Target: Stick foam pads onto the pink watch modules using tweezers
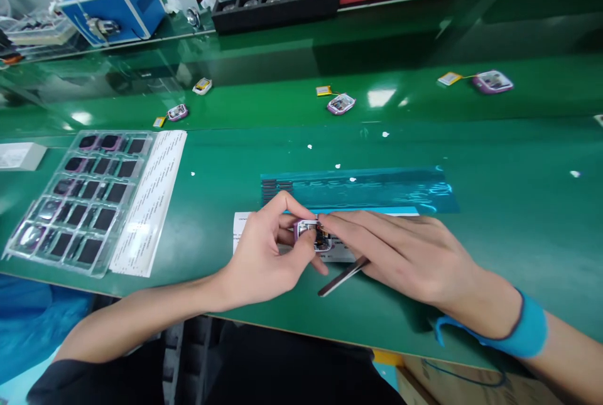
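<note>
Between the thumb and fingers of my left hand (266,260) is a small open watch case (324,242), with a white frame, a purple edge and electronics showing inside. My left thumb lies over its inner part. My right hand (414,257) is closed around a pair of tweezers (343,278), whose end sticks out below the palm toward me. The right fingertips touch the upper edge of the case. Under both hands lies a white printed sheet (241,224), and just beyond it a blue film strip (367,190) with dark strips at its left end.
At left, a clear compartment tray (101,216) of dark screens stands beside a white printed strip (151,204). Open watch cases (341,103) with yellow batteries (323,90) lie along the far side. Small white scraps (385,134) dot the green bench. A blue box (115,6) sits behind.
</note>
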`<state>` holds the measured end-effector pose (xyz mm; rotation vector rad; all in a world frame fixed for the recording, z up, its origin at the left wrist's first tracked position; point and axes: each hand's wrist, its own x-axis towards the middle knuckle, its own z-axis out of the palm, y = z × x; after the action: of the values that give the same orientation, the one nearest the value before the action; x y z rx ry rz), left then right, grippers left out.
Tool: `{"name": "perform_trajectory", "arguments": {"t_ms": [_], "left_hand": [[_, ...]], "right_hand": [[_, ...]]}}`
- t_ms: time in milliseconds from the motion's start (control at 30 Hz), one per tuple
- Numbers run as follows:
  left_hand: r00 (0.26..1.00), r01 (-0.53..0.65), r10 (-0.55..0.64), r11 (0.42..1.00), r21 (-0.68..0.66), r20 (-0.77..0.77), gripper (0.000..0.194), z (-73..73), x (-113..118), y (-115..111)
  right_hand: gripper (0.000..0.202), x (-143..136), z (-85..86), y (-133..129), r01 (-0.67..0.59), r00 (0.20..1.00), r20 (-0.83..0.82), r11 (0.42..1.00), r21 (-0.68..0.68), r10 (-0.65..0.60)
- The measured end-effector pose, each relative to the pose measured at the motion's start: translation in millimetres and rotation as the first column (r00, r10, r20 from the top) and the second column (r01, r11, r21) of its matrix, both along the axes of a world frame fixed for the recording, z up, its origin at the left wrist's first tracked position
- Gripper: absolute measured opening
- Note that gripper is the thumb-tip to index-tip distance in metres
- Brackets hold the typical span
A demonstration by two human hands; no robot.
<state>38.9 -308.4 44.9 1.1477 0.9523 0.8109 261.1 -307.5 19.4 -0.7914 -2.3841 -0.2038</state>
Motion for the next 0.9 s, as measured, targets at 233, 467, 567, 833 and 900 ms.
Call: {"name": "perform_trajectory", "arguments": {"t_ms": [233, 467, 567, 833, 900], "left_hand": [[0.979, -0.08, 0.15, 0.905, 0.419, -0.139, 0.014, -3.0, 2.0, -7.3], [0.986, 0.003, 0.079, 0.868, 0.496, -0.144, 0.02, 0.3, -2.8, -4.0], [0.984, 0.033, 0.056, 0.876, 0.481, -0.17, 0.019, 0.6, -4.3, -3.7], [0.944, 0.307, -0.202, 0.83, 0.466, -0.262, 0.006, 9.0, -12.8, 10.3], [0.903, 0.398, -0.216, 0.745, 0.535, -0.371, 0.006, 3.9, -14.3, 14.1]], "right_hand": [[0.032, -13.2, 14.8, -8.0, 0.011, 0.998, 0.059, 0.998, 0.063, -0.015], [0.012, -22.3, 22.6, -0.2, -0.15, 0.946, -0.325, 0.855, -0.496, -0.023], [0.013, -24.3, 23.0, -0.5, -0.129, 0.942, -0.331, 0.848, -0.514, -0.057], [0.027, -0.6, 40.1, 8.1, -0.183, 0.889, -0.456, 0.883, -0.432, -0.038], [0.04, 10.6, 44.2, 7.2, -0.062, 0.841, -0.519, 0.926, -0.372, -0.152]]}}
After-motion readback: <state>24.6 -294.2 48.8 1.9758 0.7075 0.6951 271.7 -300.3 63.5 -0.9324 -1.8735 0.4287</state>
